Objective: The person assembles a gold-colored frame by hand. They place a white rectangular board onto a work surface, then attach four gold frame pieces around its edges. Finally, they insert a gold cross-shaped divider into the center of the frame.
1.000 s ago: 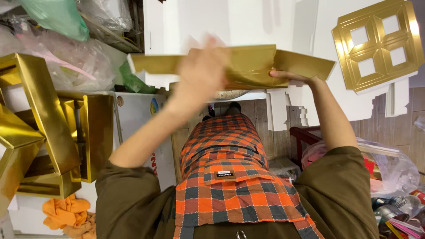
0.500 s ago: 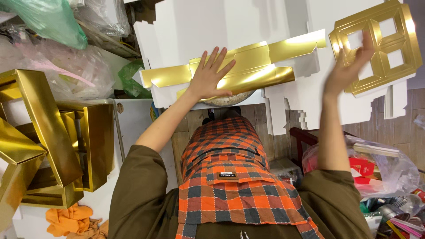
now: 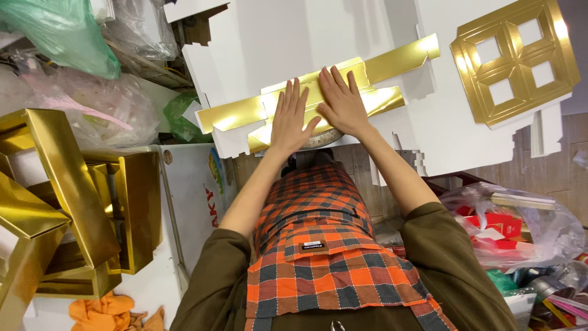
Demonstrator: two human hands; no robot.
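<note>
Both hands lie flat, palms down and fingers spread, on a folded gold card piece (image 3: 318, 101) that rests on the white desk (image 3: 275, 37). The left hand (image 3: 290, 121) presses the nearer, left portion of the gold piece; its grip is spread, holding nothing, fingers fanned out over the foil face. The right hand (image 3: 342, 103) lies just beside it, the thumbs near one another; its grip is likewise spread and pinches nothing. The gold piece runs as a long strip under both palms, one end reaching left of the left hand, the other extending up and to the right beyond the right hand. Well to the right of the right hand, a gold lattice panel (image 3: 514, 58) with four square openings lies on the desk, apart from the strip. To the left of the left hand and below desk level stand several open gold boxes (image 3: 73, 202), stacked against one another. Clear plastic bags (image 3: 79, 104) lie above them. The person wears an orange plaid apron (image 3: 324, 245).
</note>
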